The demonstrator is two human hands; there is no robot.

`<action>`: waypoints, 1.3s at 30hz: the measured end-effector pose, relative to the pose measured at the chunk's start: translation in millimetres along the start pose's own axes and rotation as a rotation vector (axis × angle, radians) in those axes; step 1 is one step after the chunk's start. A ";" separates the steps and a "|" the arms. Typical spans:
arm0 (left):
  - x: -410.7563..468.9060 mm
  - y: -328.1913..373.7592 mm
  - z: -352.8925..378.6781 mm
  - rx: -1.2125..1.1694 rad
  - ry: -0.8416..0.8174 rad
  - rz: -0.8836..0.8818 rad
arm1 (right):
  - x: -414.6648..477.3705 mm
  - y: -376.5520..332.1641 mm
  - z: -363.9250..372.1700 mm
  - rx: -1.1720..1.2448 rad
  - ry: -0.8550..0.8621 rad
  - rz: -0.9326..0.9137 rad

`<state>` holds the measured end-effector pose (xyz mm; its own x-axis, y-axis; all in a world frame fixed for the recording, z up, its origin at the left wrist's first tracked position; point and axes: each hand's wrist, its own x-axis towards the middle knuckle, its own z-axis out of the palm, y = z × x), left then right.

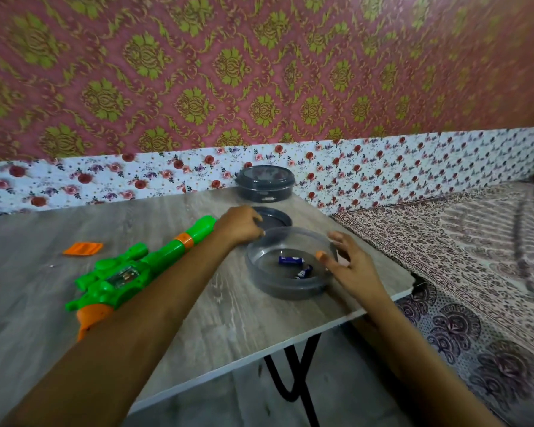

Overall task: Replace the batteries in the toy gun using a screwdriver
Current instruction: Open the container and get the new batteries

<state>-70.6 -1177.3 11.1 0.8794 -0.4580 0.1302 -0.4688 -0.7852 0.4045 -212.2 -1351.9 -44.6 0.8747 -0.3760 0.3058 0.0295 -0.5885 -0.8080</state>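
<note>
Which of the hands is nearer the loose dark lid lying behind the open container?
Left. The left hand has its fingers at the left edge of the lid; the right hand is at the right rim of the open container, across it from that cover.

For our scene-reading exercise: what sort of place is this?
Probably a room in a home, perhaps a bedroom: patterned wallpaper, a small table beside a printed bedspread, and a toy gun lying on the table.
</note>
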 end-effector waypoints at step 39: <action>-33.1 -0.4 29.5 0.032 0.142 0.193 | 54.6 -74.5 27.5 -1.289 -0.805 0.033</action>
<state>-102.1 -1174.1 -20.0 0.7748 -0.5395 0.3295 -0.6300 -0.7027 0.3308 -153.3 -1309.0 18.4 0.9019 -0.1733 -0.3957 -0.0514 -0.9525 0.3001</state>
